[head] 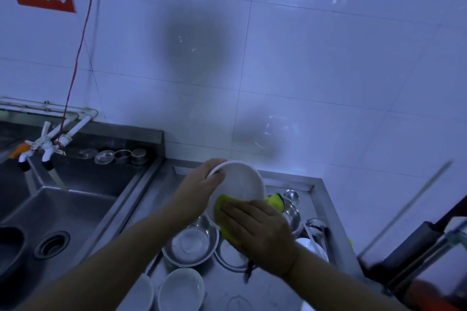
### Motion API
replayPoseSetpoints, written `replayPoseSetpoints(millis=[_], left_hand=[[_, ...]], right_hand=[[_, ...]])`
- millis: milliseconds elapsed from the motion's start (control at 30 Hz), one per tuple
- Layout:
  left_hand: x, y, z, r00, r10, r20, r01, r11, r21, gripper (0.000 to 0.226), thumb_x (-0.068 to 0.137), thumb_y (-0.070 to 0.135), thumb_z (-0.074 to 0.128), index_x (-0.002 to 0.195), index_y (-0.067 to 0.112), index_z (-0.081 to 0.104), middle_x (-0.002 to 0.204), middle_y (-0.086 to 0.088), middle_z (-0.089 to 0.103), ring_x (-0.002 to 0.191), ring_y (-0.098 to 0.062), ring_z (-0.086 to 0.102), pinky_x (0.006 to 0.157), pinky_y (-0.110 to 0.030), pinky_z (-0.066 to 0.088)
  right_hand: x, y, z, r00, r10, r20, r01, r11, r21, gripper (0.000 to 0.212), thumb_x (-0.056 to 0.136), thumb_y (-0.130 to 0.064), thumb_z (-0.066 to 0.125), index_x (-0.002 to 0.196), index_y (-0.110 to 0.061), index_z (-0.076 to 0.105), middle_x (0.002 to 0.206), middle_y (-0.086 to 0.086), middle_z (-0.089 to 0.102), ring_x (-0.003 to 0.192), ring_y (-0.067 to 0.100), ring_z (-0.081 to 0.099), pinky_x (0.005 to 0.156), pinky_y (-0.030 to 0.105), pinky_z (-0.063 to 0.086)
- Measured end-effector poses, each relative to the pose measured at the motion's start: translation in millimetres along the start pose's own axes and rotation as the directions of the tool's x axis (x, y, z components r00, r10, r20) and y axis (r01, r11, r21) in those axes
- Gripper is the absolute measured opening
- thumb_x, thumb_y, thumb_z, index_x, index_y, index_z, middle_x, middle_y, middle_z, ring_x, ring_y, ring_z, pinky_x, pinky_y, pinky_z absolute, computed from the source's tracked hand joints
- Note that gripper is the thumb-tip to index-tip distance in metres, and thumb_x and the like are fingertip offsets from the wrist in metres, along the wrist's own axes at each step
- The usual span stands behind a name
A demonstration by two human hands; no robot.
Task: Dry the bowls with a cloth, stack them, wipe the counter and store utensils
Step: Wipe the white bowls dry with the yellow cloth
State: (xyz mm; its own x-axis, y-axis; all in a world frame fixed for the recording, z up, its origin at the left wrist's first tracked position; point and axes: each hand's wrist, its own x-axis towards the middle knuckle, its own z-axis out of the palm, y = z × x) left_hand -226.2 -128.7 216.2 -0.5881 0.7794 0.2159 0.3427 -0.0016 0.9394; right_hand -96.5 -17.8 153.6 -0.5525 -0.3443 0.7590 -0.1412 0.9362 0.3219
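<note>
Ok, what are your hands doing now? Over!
Left hand grips white bowl by its rim. Right hand presses yellow cloth flat into it. More bowls wait on the steel counter below. Nothing in the way.

Dim bluish light; tile glare (top); edges blurred, bent.

One white bowl point(240, 182) is up in the hands, with one yellow cloth point(227, 219) on it. Below the hands lie two white bowls point(180, 289) and at least three steel bowls point(190, 243). Left of the hands: one sink point(63, 212), two taps point(38, 151), four strainer parts point(121, 156).
</note>
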Motion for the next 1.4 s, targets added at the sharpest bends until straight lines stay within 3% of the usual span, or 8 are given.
replayPoseSetpoints(millis=[133,400,567,833,967,1133,1267,1400], left_hand=[[0.7,4.9,-13.8,0.963,-0.127,0.237,0.138,0.990,-0.031,0.025,0.093,0.013,0.049,0.106,0.028,0.063,0.093,0.003,0.065,0.078,-0.008,0.061,0.059,-0.015,0.049],[-7.0,-5.6,42.7,0.969,-0.148,-0.199,0.066,0.927,-0.369,0.026,0.094,0.015,0.046,0.118,0.025,0.050,0.108,-0.004,0.058,0.094,-0.019,0.059,0.068,-0.025,0.053],[3.1,-5.6,55.3,0.974,-0.059,-0.218,0.010,0.976,-0.218,0.027,0.095,0.009,0.041,0.100,0.031,0.055,0.100,0.001,0.058,0.088,-0.014,0.055,0.063,-0.014,0.047],[33.6,20.6,57.6,0.884,-0.324,0.338,0.342,0.940,0.005,0.032,0.075,0.020,0.054,0.105,0.030,0.060,0.106,-0.007,0.062,0.092,-0.021,0.059,0.075,-0.031,0.049],[34.6,9.1,88.7,0.958,-0.287,-0.022,0.272,0.927,-0.259,0.029,0.074,0.017,0.064,0.101,0.027,0.061,0.102,-0.013,0.064,0.087,-0.024,0.062,0.071,-0.037,0.050],[24.5,-12.1,140.7,0.901,-0.247,-0.356,0.050,0.875,-0.481,0.029,0.090,0.025,0.053,0.117,0.036,0.053,0.114,-0.001,0.060,0.097,-0.019,0.063,0.067,-0.027,0.055],[25.9,-14.7,141.2,0.905,-0.151,-0.397,0.021,0.950,-0.312,0.034,0.084,0.036,0.041,0.115,0.046,0.052,0.120,0.008,0.056,0.106,-0.015,0.056,0.081,-0.035,0.053],[27.7,-17.2,141.6,0.928,-0.089,-0.361,-0.002,0.970,-0.244,0.032,0.083,0.028,0.043,0.111,0.029,0.059,0.102,0.013,0.065,0.094,-0.005,0.060,0.070,-0.018,0.050]], right_hand=[[-6.6,38.2,-11.8,0.960,-0.273,0.063,0.274,0.962,0.001,0.008,0.088,-0.014,0.068,0.087,-0.012,0.075,0.101,0.008,0.072,0.091,0.025,0.067,0.091,0.036,0.049],[0.0,16.4,10.7,0.981,0.169,-0.098,-0.174,0.983,-0.050,0.015,0.089,-0.024,0.067,0.096,-0.013,0.074,0.102,0.004,0.073,0.087,0.017,0.068,0.078,0.034,0.054],[-28.3,37.4,9.7,0.997,0.043,-0.070,-0.040,0.998,0.041,0.016,0.088,-0.026,0.070,0.096,-0.013,0.075,0.105,0.004,0.073,0.092,0.015,0.067,0.079,0.030,0.053],[-56.9,127.3,-16.2,0.898,-0.434,0.071,0.414,0.889,0.197,0.011,0.091,-0.022,0.065,0.099,-0.015,0.065,0.106,0.007,0.070,0.096,0.023,0.062,0.094,0.035,0.046],[-56.2,122.3,-17.1,0.977,-0.211,0.013,0.209,0.973,0.097,0.009,0.090,-0.019,0.067,0.088,-0.013,0.073,0.096,0.006,0.072,0.079,0.021,0.066,0.073,0.034,0.050],[-56.2,100.5,-9.7,0.989,0.148,0.003,-0.147,0.980,0.135,0.016,0.090,-0.025,0.066,0.099,-0.013,0.071,0.100,0.005,0.072,0.082,0.019,0.066,0.071,0.037,0.053],[-70.5,99.2,-7.5,0.992,0.101,0.079,-0.119,0.957,0.266,0.035,0.088,-0.037,0.066,0.116,-0.016,0.067,0.115,0.004,0.068,0.096,0.018,0.065,0.077,0.033,0.049],[-85.5,123.0,-13.8,0.993,-0.024,0.112,-0.016,0.939,0.344,0.034,0.091,-0.042,0.057,0.103,-0.014,0.072,0.110,0.003,0.070,0.096,0.017,0.064,0.082,0.032,0.047]])
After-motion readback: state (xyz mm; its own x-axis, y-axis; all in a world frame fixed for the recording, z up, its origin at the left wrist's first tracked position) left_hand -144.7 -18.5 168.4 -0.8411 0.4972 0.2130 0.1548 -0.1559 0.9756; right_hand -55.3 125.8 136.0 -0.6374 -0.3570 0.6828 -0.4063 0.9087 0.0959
